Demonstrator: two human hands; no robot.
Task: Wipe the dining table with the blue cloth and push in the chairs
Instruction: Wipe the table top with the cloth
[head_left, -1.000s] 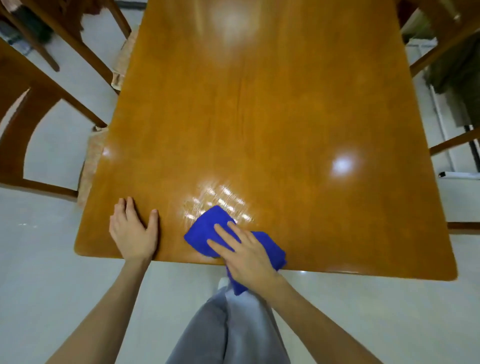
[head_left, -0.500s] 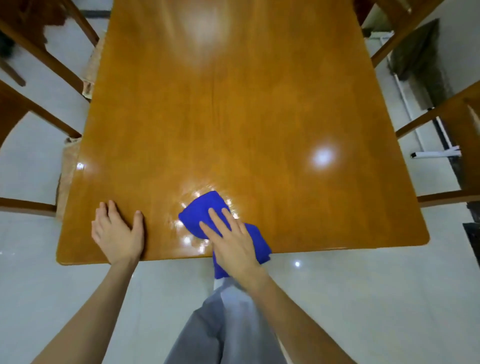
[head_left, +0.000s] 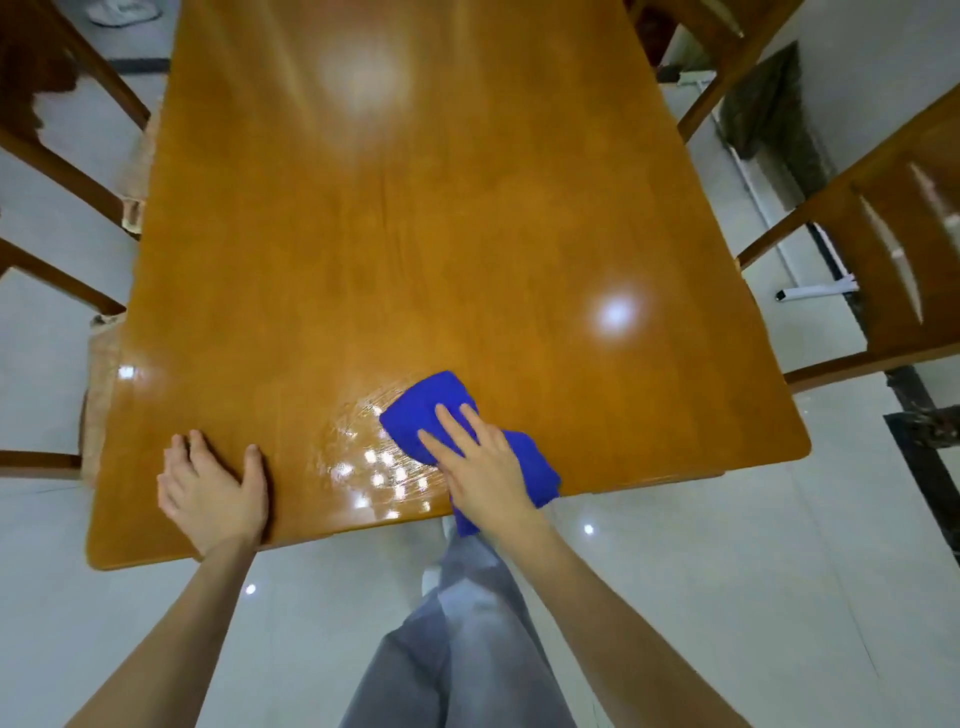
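Fingers (head_left: 453, 432) of our right hand (head_left: 485, 475) straight, spread, pressing crumpled blue microfibre cloth (head_left: 431, 402) onto glossy orange-brown wooden table (head_left: 415, 234). Cloth at near edge, tail hanging over. Our left hand (head_left: 213, 493) flat on table, fingers relaxed, holding nothing. Wet streaks (head_left: 363, 452) between our hands. Brown wooden chair (head_left: 883, 249) beside table's right edge.

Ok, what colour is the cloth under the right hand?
Plain bright blue, no pattern: the cloth shows best in the head view, under the right hand.
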